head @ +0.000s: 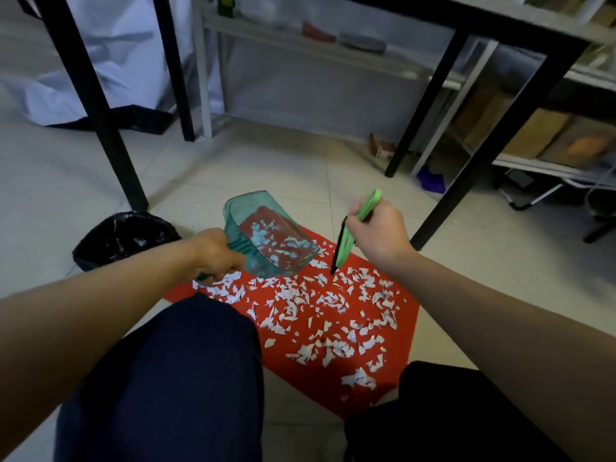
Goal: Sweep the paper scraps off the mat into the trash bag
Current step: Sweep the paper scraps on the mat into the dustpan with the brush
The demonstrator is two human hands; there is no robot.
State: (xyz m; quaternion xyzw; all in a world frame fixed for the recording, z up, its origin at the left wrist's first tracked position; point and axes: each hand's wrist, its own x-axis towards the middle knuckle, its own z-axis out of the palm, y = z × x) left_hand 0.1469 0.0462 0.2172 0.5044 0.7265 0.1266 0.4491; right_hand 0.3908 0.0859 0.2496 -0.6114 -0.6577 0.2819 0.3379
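From the head camera, a red mat (333, 378) lies on the tiled floor (50, 195), and everything here is told from that mat. Lots of small white paper scraps (320, 305) are spread all over the mat. The left hand (216, 255) grips the handle of a see-through green dustpan (270, 235) at the far left corner of the mat. The dustpan is tipped up, and some scraps sit inside it. Its front edge looks lifted just above the mat, though it is hard to be sure. The right hand (380, 235) is curled round the green handle of a small brush (350, 235) above the far edge of the mat. The dark tip of the brush points down at the scraps, just beside the open end of the dustpan. A black trash bag (123, 238) sits open on the floor to the left of the mat, near the left hand. The person's knees, in dark trousers (173, 378), are at the near side of the mat. Past the mat stand the black legs of a bench (110, 128) and a grey shelf (300, 45).
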